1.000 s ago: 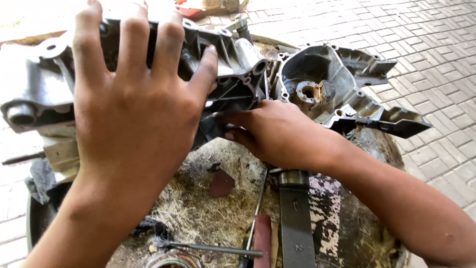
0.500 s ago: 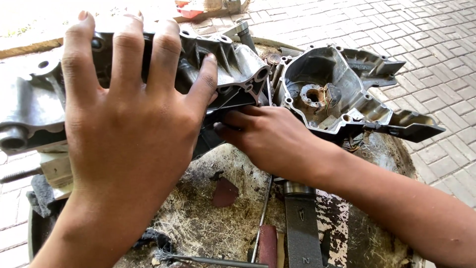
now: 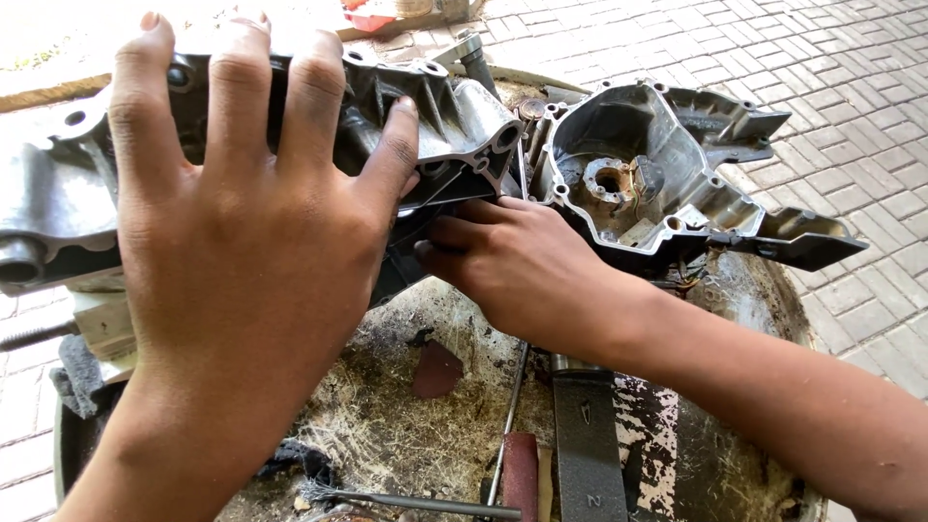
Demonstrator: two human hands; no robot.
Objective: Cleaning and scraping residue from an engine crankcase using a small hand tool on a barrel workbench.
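Grey cast-metal engine case half sits in upper left to centre of frame, tilted, ribbed side up, resting on the edge of a round dirty metal drum top. Left hand is spread flat over it, fingers draped across the top edge, thumb pressed on the ribbed face near centre; gripping the casting. Right hand comes in from the lower right, fingers curled and tucked under the casting's lower edge at frame centre; touching it, but fingertips are hidden, so cannot tell if it is grasping anything.

Second case half lies just beside, upper right of centre, open side up, with a rusty bearing seat in the middle and a long arm reaching toward the right edge. The two halves look to touch at the centre.

Lower centre on the drum top: dark flat file, thin metal rod, a reddish-brown strip, a small brown scrap. Another rod lies along the bottom edge. Dark rag at left edge. Paved brick ground around, upper right.
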